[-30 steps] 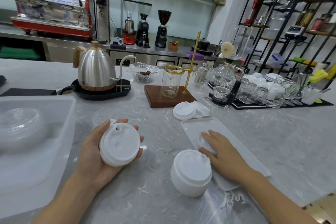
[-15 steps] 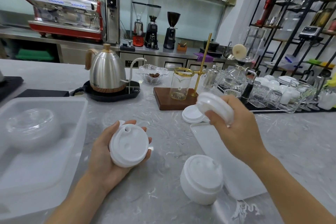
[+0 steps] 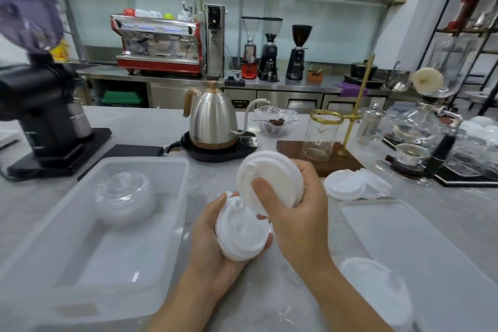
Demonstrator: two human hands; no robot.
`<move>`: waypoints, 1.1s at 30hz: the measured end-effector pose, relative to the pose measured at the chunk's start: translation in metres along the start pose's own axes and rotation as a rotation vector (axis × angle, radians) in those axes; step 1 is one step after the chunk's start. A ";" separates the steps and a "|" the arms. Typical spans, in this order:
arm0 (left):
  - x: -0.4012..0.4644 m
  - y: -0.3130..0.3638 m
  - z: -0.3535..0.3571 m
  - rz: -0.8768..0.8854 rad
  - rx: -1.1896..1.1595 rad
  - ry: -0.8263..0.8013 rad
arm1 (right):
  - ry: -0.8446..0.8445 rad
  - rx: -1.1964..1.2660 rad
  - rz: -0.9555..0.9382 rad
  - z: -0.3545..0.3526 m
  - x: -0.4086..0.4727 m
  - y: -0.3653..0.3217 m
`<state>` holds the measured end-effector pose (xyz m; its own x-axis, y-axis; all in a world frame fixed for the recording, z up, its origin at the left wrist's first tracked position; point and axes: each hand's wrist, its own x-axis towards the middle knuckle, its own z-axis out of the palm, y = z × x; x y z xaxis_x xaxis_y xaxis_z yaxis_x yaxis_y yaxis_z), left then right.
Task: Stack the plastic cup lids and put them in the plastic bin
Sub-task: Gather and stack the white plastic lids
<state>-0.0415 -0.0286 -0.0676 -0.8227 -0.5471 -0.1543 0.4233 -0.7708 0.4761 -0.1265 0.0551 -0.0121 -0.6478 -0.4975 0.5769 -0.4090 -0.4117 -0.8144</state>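
From the head camera, the left hand [image 3: 215, 245] lies palm up over the grey marble counter [image 3: 269, 304], its fingers curled around a stack of white cup lids [image 3: 241, 232] resting in the palm. The right hand [image 3: 299, 213] grips a second white lid stack [image 3: 272, 178], thumb on its top face, tilted and held just above the left-hand stack with its lower edge touching or nearly touching it. The translucent plastic bin [image 3: 89, 237] sits to the left of both hands and holds a stack of clear dome lids [image 3: 125, 198]. More white lids [image 3: 347, 186] lie beyond the right hand, near a wooden stand [image 3: 318, 151].
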 end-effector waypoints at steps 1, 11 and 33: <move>0.001 0.000 0.001 -0.003 0.003 0.003 | 0.020 -0.025 0.003 0.001 -0.003 0.005; 0.009 0.000 -0.012 0.029 0.071 0.034 | 0.010 -0.060 0.143 0.001 -0.017 0.025; -0.001 0.001 -0.004 0.023 0.029 -0.115 | -0.096 -0.227 0.224 0.003 -0.026 0.051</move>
<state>-0.0384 -0.0301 -0.0705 -0.8517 -0.5223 -0.0434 0.4330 -0.7478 0.5033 -0.1287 0.0444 -0.0680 -0.6789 -0.6301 0.3769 -0.4033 -0.1090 -0.9086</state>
